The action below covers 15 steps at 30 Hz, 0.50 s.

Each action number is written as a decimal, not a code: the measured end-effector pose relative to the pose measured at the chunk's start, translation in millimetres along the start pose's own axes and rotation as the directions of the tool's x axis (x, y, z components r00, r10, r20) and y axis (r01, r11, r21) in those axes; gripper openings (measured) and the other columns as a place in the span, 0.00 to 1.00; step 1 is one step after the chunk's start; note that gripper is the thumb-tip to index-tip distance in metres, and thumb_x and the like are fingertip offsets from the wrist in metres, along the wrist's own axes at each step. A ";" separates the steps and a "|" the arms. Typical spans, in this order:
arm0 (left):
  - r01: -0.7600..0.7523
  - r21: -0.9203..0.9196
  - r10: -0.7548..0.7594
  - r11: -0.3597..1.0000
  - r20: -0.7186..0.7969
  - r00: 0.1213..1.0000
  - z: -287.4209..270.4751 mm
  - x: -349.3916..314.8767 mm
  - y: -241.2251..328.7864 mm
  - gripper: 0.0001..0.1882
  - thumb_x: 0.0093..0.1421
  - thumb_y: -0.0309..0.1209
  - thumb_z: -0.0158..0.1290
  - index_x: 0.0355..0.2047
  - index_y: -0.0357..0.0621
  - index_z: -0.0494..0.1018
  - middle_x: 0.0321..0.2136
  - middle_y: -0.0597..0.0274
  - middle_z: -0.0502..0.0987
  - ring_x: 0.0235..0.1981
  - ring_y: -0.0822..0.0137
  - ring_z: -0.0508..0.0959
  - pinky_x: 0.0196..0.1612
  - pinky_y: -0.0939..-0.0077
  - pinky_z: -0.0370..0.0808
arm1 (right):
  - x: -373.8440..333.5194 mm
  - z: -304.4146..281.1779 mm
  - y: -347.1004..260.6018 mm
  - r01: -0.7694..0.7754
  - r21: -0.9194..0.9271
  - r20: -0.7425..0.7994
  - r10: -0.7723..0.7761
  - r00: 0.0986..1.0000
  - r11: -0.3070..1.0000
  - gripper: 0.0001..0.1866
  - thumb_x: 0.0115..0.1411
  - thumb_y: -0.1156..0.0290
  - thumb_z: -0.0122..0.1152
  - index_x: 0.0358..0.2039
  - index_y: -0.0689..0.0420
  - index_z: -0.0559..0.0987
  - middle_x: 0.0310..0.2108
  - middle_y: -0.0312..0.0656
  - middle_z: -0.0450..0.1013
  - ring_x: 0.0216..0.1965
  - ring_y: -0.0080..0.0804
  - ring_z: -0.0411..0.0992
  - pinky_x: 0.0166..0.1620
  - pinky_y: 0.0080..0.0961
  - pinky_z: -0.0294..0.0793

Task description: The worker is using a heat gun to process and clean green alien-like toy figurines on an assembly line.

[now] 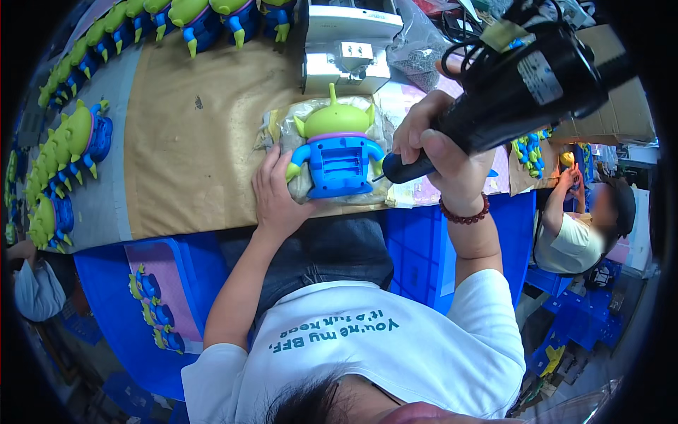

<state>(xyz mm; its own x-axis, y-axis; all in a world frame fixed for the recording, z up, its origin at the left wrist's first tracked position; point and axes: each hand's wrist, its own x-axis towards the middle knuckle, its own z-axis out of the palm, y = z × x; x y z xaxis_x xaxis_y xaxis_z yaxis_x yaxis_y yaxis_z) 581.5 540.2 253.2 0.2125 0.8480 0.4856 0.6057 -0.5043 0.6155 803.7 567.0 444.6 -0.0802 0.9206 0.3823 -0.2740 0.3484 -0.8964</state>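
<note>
A toy figure [337, 121] with a green head, one antenna and a blue body lies face down, a battery compartment exposed in its back. Beneath it is a plastic-wrapped pad [282, 121]. My left hand [277, 192] grips the toy's left side, fingers by its green hand and thumb along the lower edge. In my right hand [446, 145] is a black electric screwdriver [512, 92], held tilted with my fingers wrapped round it. Its thin bit points down beside the toy's lower right, apart from the body as far as I can see.
Several similar toys [194, 25] line the table's far edge, with more [70, 141] at the left. A white machine [347, 46] stands behind the pad. Toys lie in a blue bin [106, 297] below. A cardboard box [611, 92] and a co-worker [571, 222] are at the right.
</note>
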 end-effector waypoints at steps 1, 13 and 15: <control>-0.002 0.005 0.002 1.000 -0.003 1.000 0.0 -0.1 0.8 0.55 0.39 0.48 0.74 0.63 0.46 0.57 0.64 0.44 0.60 0.62 0.46 0.63 0.63 0.52 0.58 | -4.2 3.2 1.4 0.018 0.031 -0.030 -0.017 0.999 0.999 0.09 0.57 0.84 0.63 0.38 0.66 0.74 0.28 0.42 0.76 0.26 0.27 0.75 0.30 0.23 0.76; -0.108 -0.045 0.112 0.993 0.106 0.988 -17.0 32.4 88.8 0.17 0.47 0.38 0.70 0.38 0.58 0.79 0.50 0.70 0.73 0.64 0.47 0.61 0.64 0.40 0.47 | -21.5 2.5 -3.3 0.107 0.082 -0.009 -0.106 0.994 0.991 0.34 0.59 0.82 0.60 0.63 0.65 0.55 0.30 0.46 0.72 0.28 0.31 0.74 0.34 0.29 0.79; -0.115 -0.070 0.120 0.991 0.071 0.990 -13.1 34.7 92.1 0.09 0.49 0.36 0.68 0.29 0.57 0.79 0.40 0.74 0.76 0.62 0.49 0.65 0.63 0.37 0.47 | -23.1 2.3 -9.2 0.099 0.075 0.019 -0.100 0.995 0.992 0.38 0.59 0.82 0.60 0.65 0.64 0.50 0.31 0.46 0.71 0.28 0.32 0.74 0.35 0.30 0.79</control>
<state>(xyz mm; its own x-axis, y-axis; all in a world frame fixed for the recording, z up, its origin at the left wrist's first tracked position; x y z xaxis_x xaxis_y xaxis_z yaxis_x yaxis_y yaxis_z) 634.6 521.0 334.8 0.3374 0.7907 0.5108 0.5218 -0.6087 0.5977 805.8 542.1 444.5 -0.0702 0.8775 0.4745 -0.3514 0.4234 -0.8350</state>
